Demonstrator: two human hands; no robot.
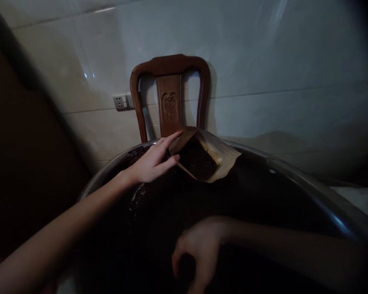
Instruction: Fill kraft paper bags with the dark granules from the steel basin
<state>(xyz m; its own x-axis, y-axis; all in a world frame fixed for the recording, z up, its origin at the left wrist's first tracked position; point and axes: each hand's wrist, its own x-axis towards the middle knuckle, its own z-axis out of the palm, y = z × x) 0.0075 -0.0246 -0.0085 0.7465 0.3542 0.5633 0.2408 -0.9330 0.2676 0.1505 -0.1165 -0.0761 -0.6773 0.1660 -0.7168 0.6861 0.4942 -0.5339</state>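
A brown paper bag sits near the far rim of a dark round table, its mouth gaping toward me. Inside it is a dark, crumbly-looking mass, too dim to identify. My left hand reaches to the bag's left edge, with thumb and forefinger at the mouth, holding its side. Lower in the view, nearer to me, my right hand hangs over the dark tabletop. Its fingers are curved and apart from the thumb, with nothing visible between them. Shadow hides part of this hand.
The dark round table has a shiny metal rim. Behind it a carved wooden chair stands against a tiled wall with a socket. Pale flecks mark the tabletop at left. Whitish material shows at right.
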